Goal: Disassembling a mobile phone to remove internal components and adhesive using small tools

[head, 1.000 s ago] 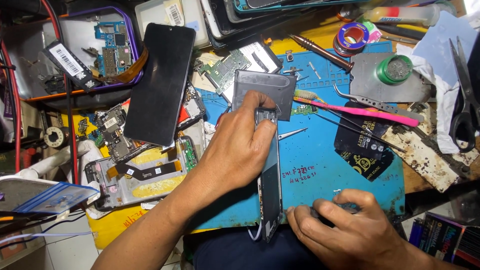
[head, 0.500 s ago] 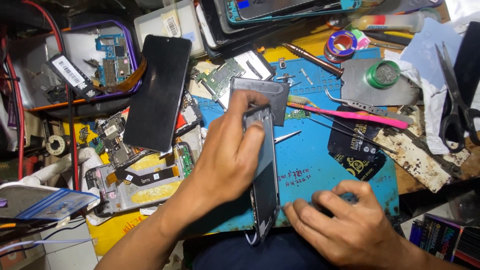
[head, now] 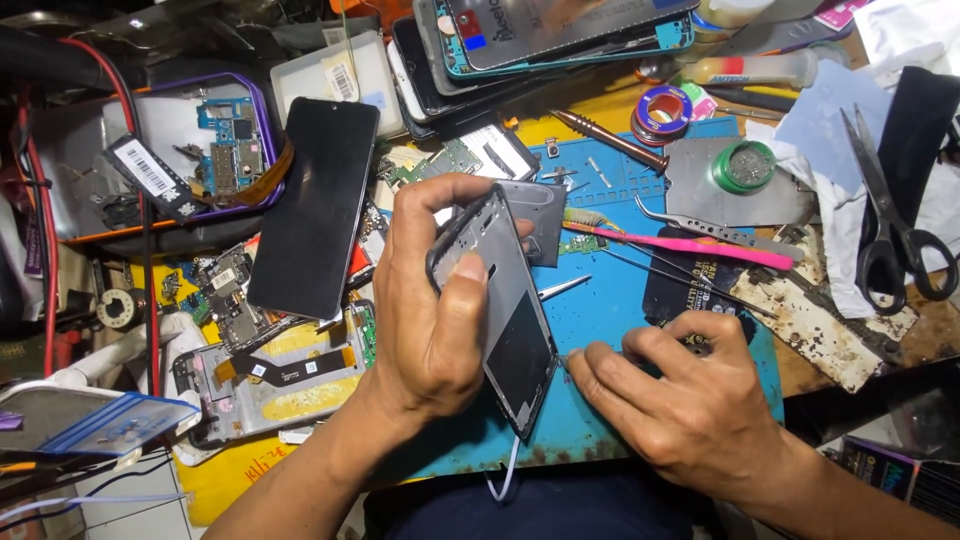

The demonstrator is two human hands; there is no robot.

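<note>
Phone frame (head: 505,300) held over cluttered blue mat (head: 640,300).

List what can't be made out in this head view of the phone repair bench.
- Underside of the phone frame: faces away; the left hand wraps its upper edge.
- Whatever lies under the right hand: its fingers press on the blue mat and cover it.
- Stack of phones: cut off by the top edge.
- Parts on the green circuit board: too small to tell.
</note>
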